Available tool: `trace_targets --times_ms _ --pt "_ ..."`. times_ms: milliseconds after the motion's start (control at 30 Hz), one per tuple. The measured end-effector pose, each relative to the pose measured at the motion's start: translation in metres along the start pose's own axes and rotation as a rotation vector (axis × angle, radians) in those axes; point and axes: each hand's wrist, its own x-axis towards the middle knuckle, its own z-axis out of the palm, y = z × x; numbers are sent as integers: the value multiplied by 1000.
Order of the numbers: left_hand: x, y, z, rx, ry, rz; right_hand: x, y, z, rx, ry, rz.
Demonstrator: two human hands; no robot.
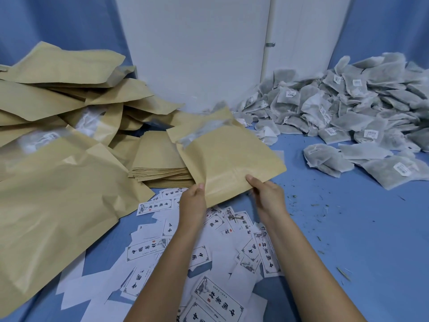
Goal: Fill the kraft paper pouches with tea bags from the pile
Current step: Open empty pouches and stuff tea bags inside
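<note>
**Both hands hold one kraft pouch above the blue cloth**

The kraft paper pouch (228,159) is held up at the middle of the view, tilted, with its near edge toward the person and its far end raised. It looks flat. A clear window strip (204,129) crosses that far end, blurred. The left hand (193,196) pinches the pouch's near left corner, thumb on top of the paper. The right hand (267,194) grips the near edge further right, thumb also on top and fingers beneath. The two hands are apart, each clamped on the same pouch.

Just left of the pouch, and partly under it, lies a neat stack of flat pouches (160,166). Further left spreads a loose heap of bulging kraft pouches (58,101), some showing pale contents through their windows. One large creased pouch (58,217) lies nearest the person on that side.

Below the pouch, under both forearms, printed paper labels (144,251) are scattered, overlapping, some face down.

To the right of the pouch and beyond it is the pile of tea bags (348,108), grey-green mesh sachets, many with small white barcode stickers. A few lie apart at the near side of the pile. Between the pouch and those strays, crumbs of loose tea (320,205) dot the blue cloth (359,252).

Behind the pouch stands a white wall panel (197,54), with blue curtain on either side.
</note>
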Motion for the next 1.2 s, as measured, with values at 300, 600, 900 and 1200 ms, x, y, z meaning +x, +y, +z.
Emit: trace_targets --times_ms 300,600,900,1200 --pt "2 0 1 26 14 12 5 -1 -2 120 151 -20" --pt "2 0 -2 -101 72 35 8 -10 -10 134 168 -9" --pt "6 8 -14 -118 86 -8 4 -26 -13 -189 -89 20" --pt "35 64 -71 173 110 180 -15 -14 45 -67 -139 72"
